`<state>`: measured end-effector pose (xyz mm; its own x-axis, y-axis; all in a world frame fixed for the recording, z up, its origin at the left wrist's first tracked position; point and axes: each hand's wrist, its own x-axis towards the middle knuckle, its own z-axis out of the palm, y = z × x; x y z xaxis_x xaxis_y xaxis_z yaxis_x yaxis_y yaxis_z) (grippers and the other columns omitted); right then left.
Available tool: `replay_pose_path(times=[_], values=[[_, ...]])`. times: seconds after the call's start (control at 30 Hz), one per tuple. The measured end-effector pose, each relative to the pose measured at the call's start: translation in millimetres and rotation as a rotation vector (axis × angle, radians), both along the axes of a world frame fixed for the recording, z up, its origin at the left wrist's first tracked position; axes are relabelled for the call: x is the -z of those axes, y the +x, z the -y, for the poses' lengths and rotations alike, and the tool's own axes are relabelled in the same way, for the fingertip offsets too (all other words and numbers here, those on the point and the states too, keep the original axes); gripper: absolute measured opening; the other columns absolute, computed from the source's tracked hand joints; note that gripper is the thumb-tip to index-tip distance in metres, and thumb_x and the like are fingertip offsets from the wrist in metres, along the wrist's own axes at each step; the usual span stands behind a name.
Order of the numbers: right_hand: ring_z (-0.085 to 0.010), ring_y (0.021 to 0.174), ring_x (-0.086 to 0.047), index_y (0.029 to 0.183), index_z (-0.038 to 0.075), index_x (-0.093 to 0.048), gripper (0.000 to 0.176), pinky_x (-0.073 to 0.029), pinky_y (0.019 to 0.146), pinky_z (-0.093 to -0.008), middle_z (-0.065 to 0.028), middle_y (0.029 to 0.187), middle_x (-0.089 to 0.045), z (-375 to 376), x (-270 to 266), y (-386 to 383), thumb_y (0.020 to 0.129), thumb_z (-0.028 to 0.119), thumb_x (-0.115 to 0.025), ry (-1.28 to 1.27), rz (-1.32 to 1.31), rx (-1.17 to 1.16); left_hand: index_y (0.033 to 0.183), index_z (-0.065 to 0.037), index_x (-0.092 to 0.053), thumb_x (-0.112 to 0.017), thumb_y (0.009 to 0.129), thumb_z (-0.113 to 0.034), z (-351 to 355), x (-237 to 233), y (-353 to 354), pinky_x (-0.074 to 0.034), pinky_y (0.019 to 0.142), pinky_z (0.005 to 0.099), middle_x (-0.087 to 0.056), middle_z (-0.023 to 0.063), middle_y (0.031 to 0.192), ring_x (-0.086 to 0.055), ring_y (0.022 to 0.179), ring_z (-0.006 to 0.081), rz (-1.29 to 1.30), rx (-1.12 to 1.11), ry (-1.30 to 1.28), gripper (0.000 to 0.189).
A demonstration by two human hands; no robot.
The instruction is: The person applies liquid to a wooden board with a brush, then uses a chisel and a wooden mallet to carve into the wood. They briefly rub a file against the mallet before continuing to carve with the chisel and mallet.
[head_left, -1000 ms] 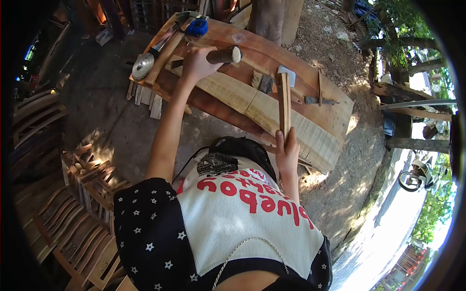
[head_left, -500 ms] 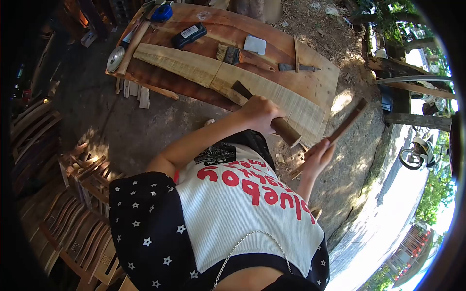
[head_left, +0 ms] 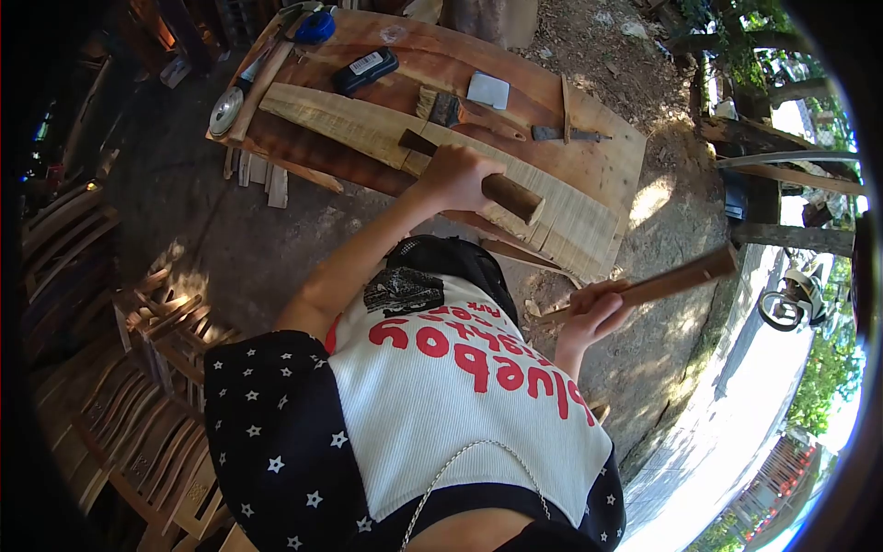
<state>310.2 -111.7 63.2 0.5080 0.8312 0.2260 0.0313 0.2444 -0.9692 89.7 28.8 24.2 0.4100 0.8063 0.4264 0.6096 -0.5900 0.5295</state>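
Observation:
My left hand (head_left: 457,178) is wrapped round a tool with a thick round wooden handle (head_left: 517,199) and a flat dark blade (head_left: 418,142). The blade lies over the long pale board (head_left: 354,122); whether it touches the wood I cannot tell. Closer to my body on the right, my right hand (head_left: 593,313) grips a reddish-brown wooden stick (head_left: 682,278), which points out to the right. A brush (head_left: 443,107) with a dark ferrule rests on the workbench (head_left: 612,152) beyond the board.
Farther back on the bench are a blue tape measure (head_left: 315,28), a dark case (head_left: 366,70), a white square (head_left: 488,90) and a dark blade (head_left: 572,134). A round metal disc (head_left: 225,110) sits at the left end. Wooden chair parts (head_left: 152,442) stand lower left.
My left hand has moved up and left with the tool, farther over the board. My right hand has shifted slightly down and left, and its stick has swung down to a flatter angle.

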Motion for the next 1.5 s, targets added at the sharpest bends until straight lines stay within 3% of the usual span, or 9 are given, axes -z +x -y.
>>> replay_pose_path(times=[0.07,0.17,0.67,0.8,0.83,1.0,1.13,1.33,1.5], values=[[-0.0086,0.043,-0.042,0.099,0.003,-0.047,0.022,-0.032,0.038,-0.0247,-0.0016,0.058,-0.048,-3,14,-22,0.095,0.024,-0.044,0.147,-0.246,-0.013,0.065,-0.015,-0.061,-0.070,0.056,-0.022,-4,0,-9,-0.047,0.054,0.0376,-0.060,0.0049,0.061,-0.061,0.059,0.0265,0.024,-0.013,-0.010,0.015],[-0.0198,0.051,-0.056,0.102,0.000,-0.048,0.031,-0.041,0.044,-0.0352,-0.0107,0.063,-0.056,-7,35,-47,0.092,0.029,-0.052,-0.283,0.676,-0.366,0.065,-0.015,-0.060,-0.071,0.056,-0.021,-2,-10,-22,-0.046,0.053,0.0368,-0.060,0.0045,0.061,-0.061,0.059,0.0261,0.048,0.016,-0.021,0.015],[-0.0037,0.044,-0.034,0.090,0.003,-0.038,0.031,-0.026,0.033,-0.0178,0.0007,0.062,-0.044,-58,6,-95,0.095,0.032,-0.047,0.179,0.125,-0.270,0.068,-0.013,-0.061,-0.072,0.055,-0.019,-28,-11,-100,-0.047,0.057,0.0367,-0.062,0.0051,0.064,-0.062,0.064,0.0270,0.047,-0.143,0.001,0.018],[-0.0169,0.043,-0.041,0.096,-0.003,-0.045,0.031,-0.033,0.042,-0.0306,-0.0128,0.058,-0.046,-62,23,-127,0.093,0.027,-0.052,-0.167,0.737,-0.475,0.068,-0.013,-0.061,-0.072,0.056,-0.019,-33,-15,-116,-0.047,0.057,0.0363,-0.061,0.0054,0.064,-0.062,0.064,0.0267,0.105,-0.132,-0.008,0.018],[-0.0512,0.069,-0.052,0.096,-0.003,-0.044,0.030,-0.040,0.052,-0.0464,-0.0290,0.065,-0.051,-62,19,-131,0.089,0.022,-0.057,-0.250,0.651,-0.525,0.068,-0.012,-0.061,-0.072,0.056,-0.019,-35,-11,-122,-0.048,0.057,0.0362,-0.061,0.0054,0.064,-0.062,0.063,0.0264,0.055,-0.156,0.009,0.018],[-0.0049,0.045,-0.042,0.095,0.001,-0.043,0.036,-0.030,0.039,-0.0189,0.0004,0.054,-0.043,-75,-8,-131,0.094,0.036,-0.048,0.100,0.128,-0.241,0.067,-0.012,-0.060,-0.072,0.057,-0.019,-44,-10,-151,-0.048,0.056,0.0357,-0.061,0.0051,0.063,-0.062,0.062,0.0258,0.040,-0.206,0.008,0.017],[-0.0184,0.049,-0.057,0.095,-0.002,-0.045,0.030,-0.040,0.043,-0.0324,-0.0115,0.059,-0.053,-82,16,-159,0.091,0.026,-0.054,-0.211,0.842,-0.552,0.068,-0.012,-0.060,-0.072,0.057,-0.018,-50,-7,-168,-0.048,0.055,0.0354,-0.060,0.0054,0.062,-0.062,0.062,0.0265,0.061,-0.250,0.043,0.017],[-0.0115,0.046,-0.043,0.097,-0.003,-0.046,0.028,-0.038,0.044,-0.0283,0.0025,0.058,-0.042,-88,-2,-157,0.093,0.025,-0.049,0.035,0.059,-0.323,0.073,-0.013,-0.063,-0.073,0.056,-0.020,-46,-9,-197,-0.049,0.059,0.0372,-0.062,0.0074,0.066,-0.063,0.066,0.0282,0.025,-0.282,0.047,0.020],[-0.0428,0.058,-0.057,0.096,-0.004,-0.045,0.027,-0.041,0.047,-0.0429,-0.0257,0.062,-0.053,-95,17,-179,0.088,0.018,-0.057,-0.207,0.835,-0.612,0.076,-0.014,-0.065,-0.075,0.057,-0.024,-54,-5,-216,-0.050,0.063,0.0391,-0.064,0.0082,0.070,-0.064,0.070,0.0290,0.002,-0.347,0.054,0.024]])
